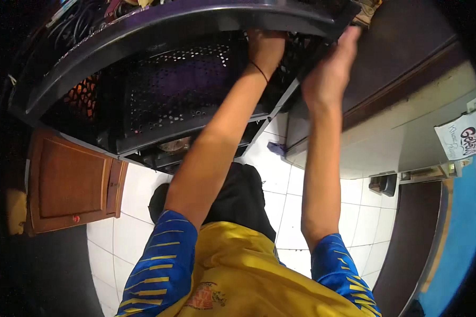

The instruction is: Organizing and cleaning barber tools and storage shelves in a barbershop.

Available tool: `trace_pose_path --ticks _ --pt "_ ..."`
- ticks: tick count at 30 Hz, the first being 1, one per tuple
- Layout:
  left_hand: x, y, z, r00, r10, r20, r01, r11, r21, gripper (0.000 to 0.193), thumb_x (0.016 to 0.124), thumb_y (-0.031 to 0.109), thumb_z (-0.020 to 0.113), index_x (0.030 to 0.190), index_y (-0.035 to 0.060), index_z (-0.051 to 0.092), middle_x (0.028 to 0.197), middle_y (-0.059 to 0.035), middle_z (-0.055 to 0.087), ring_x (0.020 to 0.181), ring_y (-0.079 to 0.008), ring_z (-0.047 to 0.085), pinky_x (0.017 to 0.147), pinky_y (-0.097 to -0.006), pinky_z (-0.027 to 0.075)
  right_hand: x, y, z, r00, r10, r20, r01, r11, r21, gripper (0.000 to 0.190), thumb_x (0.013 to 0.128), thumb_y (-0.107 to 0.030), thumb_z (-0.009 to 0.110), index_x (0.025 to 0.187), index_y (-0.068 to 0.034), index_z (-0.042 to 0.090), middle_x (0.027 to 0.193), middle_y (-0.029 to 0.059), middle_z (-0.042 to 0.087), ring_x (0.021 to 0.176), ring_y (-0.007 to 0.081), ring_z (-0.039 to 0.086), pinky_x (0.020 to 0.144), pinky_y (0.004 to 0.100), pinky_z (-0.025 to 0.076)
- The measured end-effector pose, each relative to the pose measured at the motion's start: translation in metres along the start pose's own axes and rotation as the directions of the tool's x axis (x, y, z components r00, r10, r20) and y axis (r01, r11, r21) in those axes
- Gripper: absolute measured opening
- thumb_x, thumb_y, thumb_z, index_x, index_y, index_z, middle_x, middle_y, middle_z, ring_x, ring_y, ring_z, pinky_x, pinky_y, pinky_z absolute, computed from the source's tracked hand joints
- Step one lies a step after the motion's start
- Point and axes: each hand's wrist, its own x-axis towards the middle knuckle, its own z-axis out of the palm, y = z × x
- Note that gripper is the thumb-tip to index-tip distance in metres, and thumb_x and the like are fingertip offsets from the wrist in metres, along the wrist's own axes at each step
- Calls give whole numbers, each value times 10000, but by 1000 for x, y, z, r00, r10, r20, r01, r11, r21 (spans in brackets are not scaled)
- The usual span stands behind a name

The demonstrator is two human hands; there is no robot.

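Note:
A black perforated plastic basket or shelf tier (pixel 174 83) stands before me on a rack with grey posts. My left hand (pixel 266 41) reaches under its thick black front rim (pixel 206 12), a dark band around the wrist; the fingers are hidden, so what they touch cannot be told. To the right, my right hand (pixel 333 65) is raised beside the rack's right corner, slightly blurred, its fingertips near that corner. Whether it grips the edge is not clear. Below, a lower tier holds a round metal item (pixel 174 144).
A wooden cabinet (pixel 73 178) stands at the left. Dark cables (pixel 77 27) lie at the upper left. Along the right run a dark surface (pixel 404 43) and a pale wall or panel with a paper bearing writing (pixel 460 134). A dark bin (pixel 384 184) sits farther off on white floor tiles (pixel 277 202).

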Motion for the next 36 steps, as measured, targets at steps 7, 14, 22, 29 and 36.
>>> trace_pose_path --ticks 7,14,22,29,36 --pt "-29 32 -59 906 -362 220 423 744 -517 272 879 147 479 1098 2 553 1066 -257 554 950 -456 516 827 -431 464 -24 9 0 984 -175 41 172 857 -486 552 982 -448 348 1060 66 532 929 88 616 841 199 532 831 301 421" --pt "5 -17 -64 937 -164 309 155 986 52 103 757 92 554 751 48 647 830 -182 642 840 -334 604 733 -419 474 -32 4 10 984 -176 33 172 874 -454 313 948 -266 523 985 42 555 842 45 596 772 110 501 727 249 420" --pt "-12 -4 -27 862 -202 466 353 898 -264 177 796 86 578 939 -6 627 953 -220 639 869 -381 622 721 -428 500 -28 14 8 957 -289 16 250 799 -547 374 974 -319 462 926 44 541 795 38 551 730 114 466 694 254 399" --pt "0 -71 36 773 -337 537 352 933 80 213 834 139 519 1001 67 629 936 -148 649 922 -286 622 888 -398 463 -35 15 18 976 -217 -1 184 828 -529 371 978 -319 457 967 38 557 810 18 570 682 81 467 623 229 385" --pt "18 -40 55 895 -103 433 4 974 225 279 859 188 480 1090 123 621 1075 -123 628 1026 -287 594 901 -405 453 -40 22 13 964 -259 -60 187 821 -540 372 974 -316 464 901 41 541 805 50 597 721 108 532 673 239 430"
